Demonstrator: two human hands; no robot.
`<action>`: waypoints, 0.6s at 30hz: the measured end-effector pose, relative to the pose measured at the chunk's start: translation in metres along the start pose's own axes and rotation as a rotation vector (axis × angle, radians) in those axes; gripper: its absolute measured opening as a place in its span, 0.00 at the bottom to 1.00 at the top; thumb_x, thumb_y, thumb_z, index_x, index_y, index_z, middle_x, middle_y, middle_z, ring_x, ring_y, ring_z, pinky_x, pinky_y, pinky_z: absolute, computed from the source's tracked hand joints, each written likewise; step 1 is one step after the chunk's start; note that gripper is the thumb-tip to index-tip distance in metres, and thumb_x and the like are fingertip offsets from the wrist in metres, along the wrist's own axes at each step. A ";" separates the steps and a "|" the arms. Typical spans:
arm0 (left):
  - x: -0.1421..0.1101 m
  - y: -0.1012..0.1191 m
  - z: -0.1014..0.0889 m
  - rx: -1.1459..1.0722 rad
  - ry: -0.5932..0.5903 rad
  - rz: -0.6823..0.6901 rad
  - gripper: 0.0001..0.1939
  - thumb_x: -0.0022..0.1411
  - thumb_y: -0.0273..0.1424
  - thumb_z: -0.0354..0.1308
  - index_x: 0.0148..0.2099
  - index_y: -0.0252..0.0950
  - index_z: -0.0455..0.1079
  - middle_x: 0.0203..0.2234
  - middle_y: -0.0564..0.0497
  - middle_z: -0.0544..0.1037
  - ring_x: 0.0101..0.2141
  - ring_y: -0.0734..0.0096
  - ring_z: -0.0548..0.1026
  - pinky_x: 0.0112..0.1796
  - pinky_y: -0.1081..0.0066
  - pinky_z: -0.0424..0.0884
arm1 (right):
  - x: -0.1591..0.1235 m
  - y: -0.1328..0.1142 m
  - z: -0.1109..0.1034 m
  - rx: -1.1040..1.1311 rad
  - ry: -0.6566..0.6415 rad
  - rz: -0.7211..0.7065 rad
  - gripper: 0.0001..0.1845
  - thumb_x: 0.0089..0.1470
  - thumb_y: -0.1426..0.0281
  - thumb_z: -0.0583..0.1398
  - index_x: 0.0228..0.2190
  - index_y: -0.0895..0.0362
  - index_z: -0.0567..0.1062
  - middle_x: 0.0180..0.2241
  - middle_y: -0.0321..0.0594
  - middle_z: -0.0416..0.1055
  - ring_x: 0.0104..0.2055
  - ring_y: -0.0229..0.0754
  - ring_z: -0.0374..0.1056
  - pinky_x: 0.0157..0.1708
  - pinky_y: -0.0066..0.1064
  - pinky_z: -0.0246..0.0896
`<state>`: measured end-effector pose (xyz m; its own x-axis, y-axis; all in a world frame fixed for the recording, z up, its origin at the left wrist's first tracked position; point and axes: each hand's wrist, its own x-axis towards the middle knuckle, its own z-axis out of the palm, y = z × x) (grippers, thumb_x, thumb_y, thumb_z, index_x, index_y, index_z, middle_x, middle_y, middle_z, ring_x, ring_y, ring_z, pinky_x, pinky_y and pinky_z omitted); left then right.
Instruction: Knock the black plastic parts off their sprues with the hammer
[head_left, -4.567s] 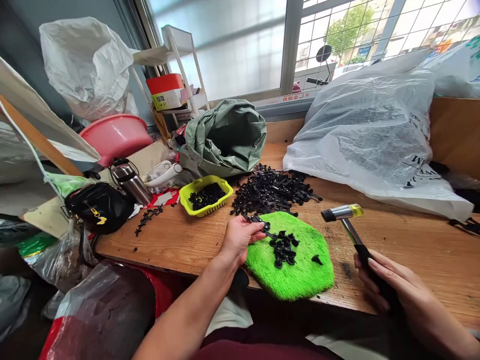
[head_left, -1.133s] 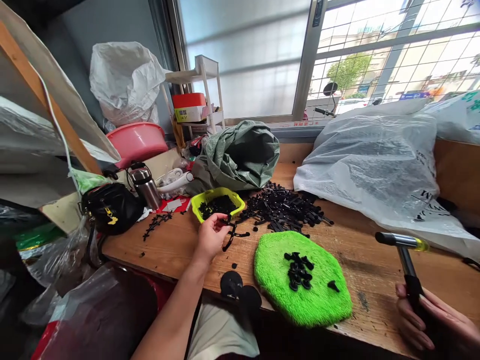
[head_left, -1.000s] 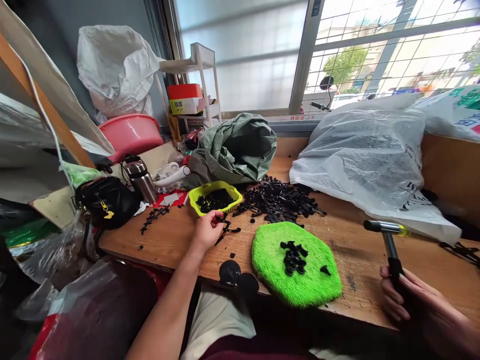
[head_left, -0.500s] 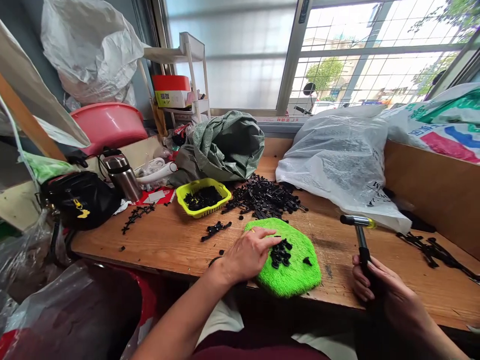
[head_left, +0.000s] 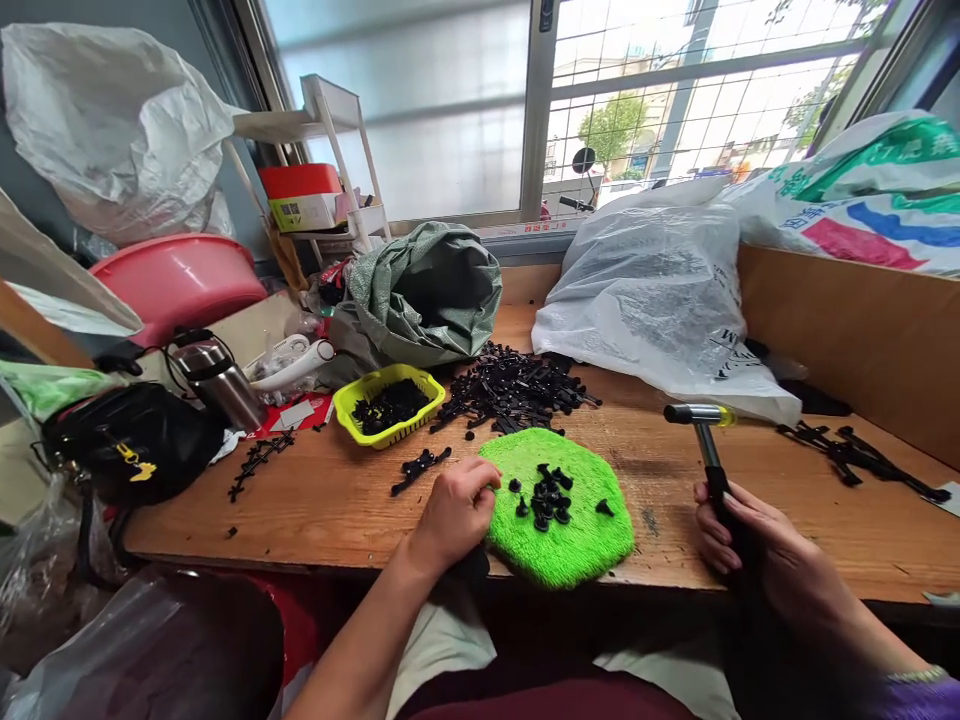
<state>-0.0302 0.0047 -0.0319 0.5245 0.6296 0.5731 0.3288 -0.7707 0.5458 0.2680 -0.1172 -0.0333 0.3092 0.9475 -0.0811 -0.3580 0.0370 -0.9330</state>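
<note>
A bright green fuzzy mat [head_left: 570,530] lies at the front edge of the wooden table [head_left: 337,500] with several small black plastic pieces [head_left: 546,496] on it. My left hand [head_left: 452,510] rests at the mat's left edge, fingers curled closed; what they hold, if anything, is hidden. My right hand [head_left: 750,545] grips the black handle of a small hammer [head_left: 703,432], whose metal head stands raised above the table right of the mat. A black plastic strip [head_left: 420,467] lies on the table left of the mat.
A heap of black plastic strips [head_left: 514,388] lies behind the mat, next to a yellow basket [head_left: 388,403] of black pieces. Behind stand a green sack [head_left: 427,290] and clear bags [head_left: 660,300]. At the left are a metal flask [head_left: 217,380] and a black bag [head_left: 127,440].
My left hand laid a black strip down by the yellow basket, came back to the mat and has now drawn to its left edge with fingers curled. The hammer stays raised.
</note>
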 end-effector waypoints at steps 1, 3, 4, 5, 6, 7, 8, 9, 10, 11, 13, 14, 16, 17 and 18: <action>0.001 0.001 0.000 0.010 0.016 -0.013 0.13 0.53 0.16 0.49 0.33 0.35 0.70 0.33 0.48 0.76 0.35 0.70 0.74 0.38 0.71 0.69 | 0.000 0.000 0.000 0.003 0.000 -0.003 0.11 0.50 0.59 0.64 0.29 0.54 0.75 0.17 0.33 0.58 0.15 0.34 0.52 0.15 0.27 0.48; 0.003 0.006 -0.001 0.020 0.039 -0.031 0.11 0.54 0.18 0.51 0.36 0.35 0.69 0.32 0.49 0.75 0.36 0.69 0.73 0.39 0.70 0.69 | -0.001 0.000 0.000 0.004 0.000 -0.006 0.12 0.50 0.59 0.64 0.29 0.54 0.75 0.17 0.33 0.58 0.15 0.34 0.53 0.16 0.27 0.48; 0.005 0.008 -0.001 0.017 0.051 -0.040 0.09 0.55 0.20 0.53 0.37 0.35 0.69 0.32 0.49 0.75 0.36 0.68 0.73 0.39 0.70 0.69 | -0.001 0.000 0.000 0.003 0.000 -0.005 0.12 0.50 0.59 0.65 0.29 0.55 0.75 0.17 0.33 0.58 0.16 0.34 0.53 0.16 0.27 0.48; 0.006 0.011 -0.001 0.011 0.058 -0.047 0.06 0.57 0.22 0.54 0.36 0.35 0.69 0.32 0.49 0.74 0.36 0.68 0.72 0.39 0.69 0.69 | -0.001 -0.001 0.000 0.003 0.000 -0.003 0.12 0.50 0.59 0.64 0.29 0.55 0.76 0.17 0.33 0.58 0.16 0.34 0.53 0.16 0.27 0.48; 0.006 0.015 -0.001 0.003 0.055 -0.051 0.04 0.58 0.24 0.54 0.36 0.35 0.69 0.32 0.49 0.74 0.36 0.68 0.72 0.39 0.69 0.69 | -0.001 -0.001 0.000 0.003 0.000 0.000 0.12 0.51 0.59 0.64 0.29 0.55 0.76 0.18 0.33 0.58 0.16 0.34 0.53 0.16 0.27 0.48; 0.006 0.018 -0.001 -0.004 0.036 -0.050 0.03 0.58 0.26 0.55 0.37 0.35 0.70 0.32 0.49 0.74 0.36 0.68 0.72 0.40 0.69 0.69 | -0.001 -0.001 0.000 0.002 0.001 0.004 0.11 0.51 0.59 0.64 0.29 0.54 0.76 0.18 0.33 0.58 0.16 0.34 0.53 0.16 0.27 0.48; 0.005 0.020 0.000 -0.010 0.008 -0.043 0.04 0.58 0.27 0.57 0.37 0.36 0.70 0.32 0.49 0.74 0.37 0.67 0.72 0.40 0.69 0.69 | -0.001 -0.001 -0.001 0.001 0.003 0.006 0.11 0.51 0.59 0.64 0.29 0.54 0.76 0.18 0.33 0.58 0.16 0.34 0.53 0.16 0.27 0.48; 0.004 0.021 -0.001 -0.016 -0.021 -0.033 0.05 0.58 0.29 0.58 0.38 0.36 0.71 0.33 0.49 0.74 0.37 0.67 0.72 0.40 0.69 0.69 | -0.001 -0.001 -0.001 0.000 0.006 0.009 0.11 0.51 0.59 0.64 0.29 0.54 0.76 0.18 0.33 0.58 0.16 0.34 0.53 0.16 0.27 0.49; 0.002 0.021 -0.001 -0.020 -0.030 -0.029 0.06 0.58 0.30 0.59 0.40 0.36 0.71 0.33 0.49 0.74 0.37 0.67 0.72 0.40 0.69 0.69 | -0.001 -0.001 -0.001 -0.002 0.010 0.012 0.11 0.50 0.59 0.64 0.29 0.54 0.76 0.18 0.33 0.58 0.16 0.34 0.53 0.16 0.27 0.49; 0.000 0.019 -0.003 -0.015 -0.008 -0.037 0.07 0.58 0.30 0.59 0.40 0.36 0.71 0.33 0.49 0.74 0.36 0.67 0.72 0.39 0.69 0.69 | -0.001 -0.001 -0.001 -0.003 0.015 0.014 0.11 0.50 0.59 0.64 0.29 0.54 0.76 0.18 0.33 0.58 0.16 0.33 0.53 0.16 0.27 0.49; -0.003 0.008 -0.009 0.055 0.127 -0.095 0.05 0.61 0.29 0.56 0.39 0.35 0.70 0.32 0.48 0.74 0.35 0.68 0.72 0.38 0.69 0.69 | 0.000 0.000 -0.003 -0.007 0.028 0.020 0.12 0.49 0.58 0.65 0.29 0.53 0.76 0.18 0.33 0.57 0.15 0.33 0.53 0.15 0.27 0.50; -0.004 0.001 -0.014 0.134 0.206 -0.145 0.05 0.62 0.28 0.53 0.38 0.35 0.70 0.31 0.48 0.74 0.35 0.67 0.72 0.38 0.68 0.69 | 0.001 0.001 -0.004 -0.009 0.036 0.024 0.12 0.48 0.58 0.65 0.29 0.53 0.76 0.18 0.34 0.57 0.15 0.33 0.53 0.15 0.27 0.50; -0.005 -0.016 -0.028 0.351 0.279 -0.262 0.06 0.62 0.26 0.51 0.36 0.34 0.70 0.31 0.46 0.74 0.36 0.64 0.72 0.40 0.65 0.68 | 0.003 0.004 -0.008 -0.015 0.052 0.035 0.11 0.49 0.58 0.65 0.29 0.52 0.76 0.18 0.34 0.56 0.15 0.34 0.52 0.14 0.27 0.50; -0.006 -0.024 -0.035 0.460 0.249 -0.314 0.06 0.62 0.27 0.52 0.36 0.33 0.70 0.32 0.45 0.75 0.37 0.62 0.71 0.42 0.63 0.68 | 0.005 0.006 -0.012 -0.019 0.059 0.040 0.11 0.49 0.57 0.64 0.29 0.52 0.76 0.18 0.34 0.56 0.15 0.34 0.52 0.14 0.28 0.51; -0.006 -0.030 -0.041 0.549 0.178 -0.357 0.06 0.61 0.28 0.54 0.38 0.32 0.71 0.34 0.44 0.75 0.39 0.60 0.71 0.43 0.62 0.68 | 0.007 0.008 -0.016 -0.023 0.065 0.043 0.11 0.49 0.57 0.64 0.29 0.52 0.76 0.18 0.34 0.56 0.15 0.34 0.52 0.13 0.28 0.50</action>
<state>-0.0748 0.0280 -0.0264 0.1875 0.8249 0.5332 0.8335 -0.4209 0.3580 0.2813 -0.1149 -0.0469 0.3504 0.9256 -0.1432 -0.3523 -0.0114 -0.9358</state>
